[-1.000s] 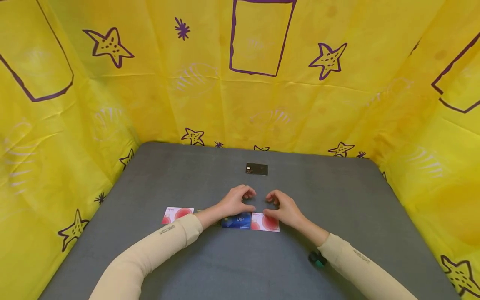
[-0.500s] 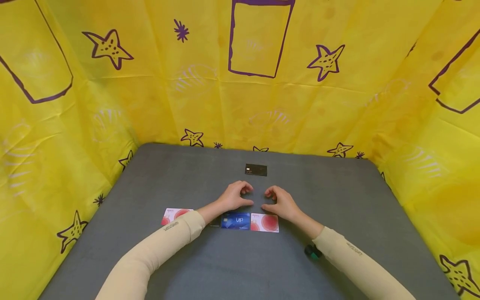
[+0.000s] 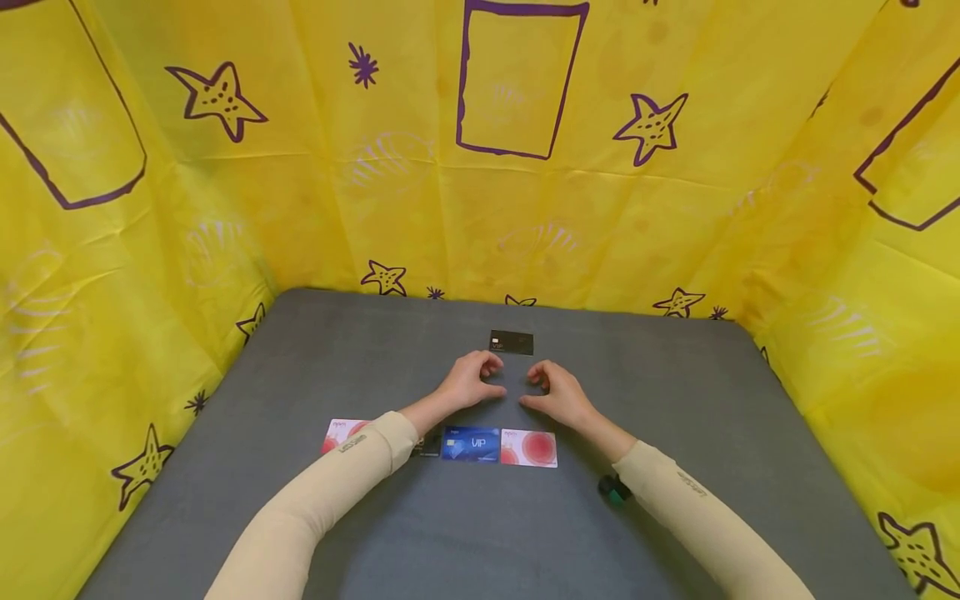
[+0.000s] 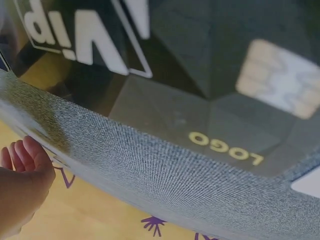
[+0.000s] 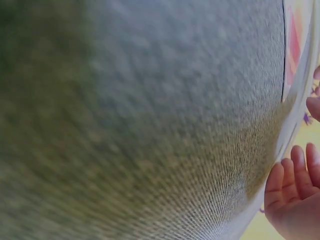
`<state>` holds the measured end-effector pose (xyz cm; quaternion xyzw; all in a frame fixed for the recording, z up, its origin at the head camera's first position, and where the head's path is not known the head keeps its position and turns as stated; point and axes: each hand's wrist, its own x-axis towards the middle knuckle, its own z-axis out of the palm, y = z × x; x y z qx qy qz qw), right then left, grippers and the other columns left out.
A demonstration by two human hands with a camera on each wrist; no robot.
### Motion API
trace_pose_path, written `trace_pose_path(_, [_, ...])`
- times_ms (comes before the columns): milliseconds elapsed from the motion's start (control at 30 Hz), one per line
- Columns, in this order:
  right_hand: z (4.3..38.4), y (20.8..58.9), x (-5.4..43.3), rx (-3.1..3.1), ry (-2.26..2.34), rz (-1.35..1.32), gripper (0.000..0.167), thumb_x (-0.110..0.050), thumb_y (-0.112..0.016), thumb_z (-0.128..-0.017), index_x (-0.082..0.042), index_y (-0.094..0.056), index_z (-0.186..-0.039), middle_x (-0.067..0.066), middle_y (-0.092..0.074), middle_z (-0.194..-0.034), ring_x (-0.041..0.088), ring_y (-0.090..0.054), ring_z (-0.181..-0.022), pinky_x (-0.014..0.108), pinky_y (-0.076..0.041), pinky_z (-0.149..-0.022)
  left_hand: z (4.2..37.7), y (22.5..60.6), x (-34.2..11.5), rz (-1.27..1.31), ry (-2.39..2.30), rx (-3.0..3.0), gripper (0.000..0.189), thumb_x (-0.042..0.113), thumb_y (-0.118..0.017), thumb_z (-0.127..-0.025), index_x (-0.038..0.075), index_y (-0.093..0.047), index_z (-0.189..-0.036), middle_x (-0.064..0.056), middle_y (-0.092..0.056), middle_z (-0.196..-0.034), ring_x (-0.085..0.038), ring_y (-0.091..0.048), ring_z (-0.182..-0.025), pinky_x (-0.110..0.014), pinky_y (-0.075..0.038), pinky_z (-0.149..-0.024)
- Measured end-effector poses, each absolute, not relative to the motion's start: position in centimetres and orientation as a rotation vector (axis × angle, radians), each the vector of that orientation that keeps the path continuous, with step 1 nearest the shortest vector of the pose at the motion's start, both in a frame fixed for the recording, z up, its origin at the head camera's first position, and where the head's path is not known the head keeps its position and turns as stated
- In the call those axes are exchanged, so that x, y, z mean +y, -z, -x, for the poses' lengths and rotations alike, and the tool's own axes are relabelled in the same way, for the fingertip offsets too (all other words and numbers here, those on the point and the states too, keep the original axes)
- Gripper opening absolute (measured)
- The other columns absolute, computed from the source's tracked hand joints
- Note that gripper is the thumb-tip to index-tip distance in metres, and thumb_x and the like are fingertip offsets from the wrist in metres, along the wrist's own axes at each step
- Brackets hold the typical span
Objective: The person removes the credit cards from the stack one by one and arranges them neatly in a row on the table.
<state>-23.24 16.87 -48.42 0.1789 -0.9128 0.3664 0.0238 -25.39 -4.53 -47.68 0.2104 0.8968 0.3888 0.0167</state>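
My left hand (image 3: 469, 380) and right hand (image 3: 558, 394) face each other over the table, fingers loosely curved, nothing between them. Just beyond the fingertips lies a black VIP card (image 3: 512, 342). Nearer to me runs a row of cards: a pink-and-white card (image 3: 342, 432) partly under the left sleeve, a dark card (image 3: 429, 446) mostly covered by the left forearm, a blue VIP card (image 3: 471, 444) and a second pink-and-white card (image 3: 529, 448). The left wrist view shows the dark card (image 4: 175, 65) close up, with a chip and lettering.
The grey cloth-covered table (image 3: 450, 533) ends at yellow curtains (image 3: 330, 208) on the back and both sides, printed with purple starfish. A small black and green device (image 3: 613, 490) shows under the right sleeve.
Both hands have moved forward, away from the row of cards and closer to the black card. The cards keep their places on the table.
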Motion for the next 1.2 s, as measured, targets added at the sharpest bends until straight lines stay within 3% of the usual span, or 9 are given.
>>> trace_pose_path(533, [25.5,48.5,16.4,-2.728,-1.191,-0.541,0.04,-0.02,-0.083,-0.075,-0.003,-0.059,-0.103,0.011,-0.065,-0.095,0.026,-0.055,-0.082,0.036,-0.045,-0.075,27.2,48.0,-4.8,-0.498,-1.295,2.836,0.04,0.014,-0.084,-0.076,0.002,-0.065,-0.11,-0.01,-0.06,-0.098,-0.024,-0.056,-0.089,-0.036,-0.046,-0.082])
trace_pose_path(1200, [28.5,48.7,16.2,-2.812,-1.173,-0.325,0.044,-0.016,-0.082,-0.077,0.0,-0.058,-0.109,0.015,-0.064,-0.1,0.028,-0.054,-0.086,0.04,-0.044,-0.08,29.2,48.6,-4.6,-0.346,-1.3,2.873,0.041,0.017,-0.081,-0.08,0.001,-0.063,-0.114,-0.011,-0.061,-0.105,-0.024,-0.057,-0.093,-0.037,-0.047,-0.085])
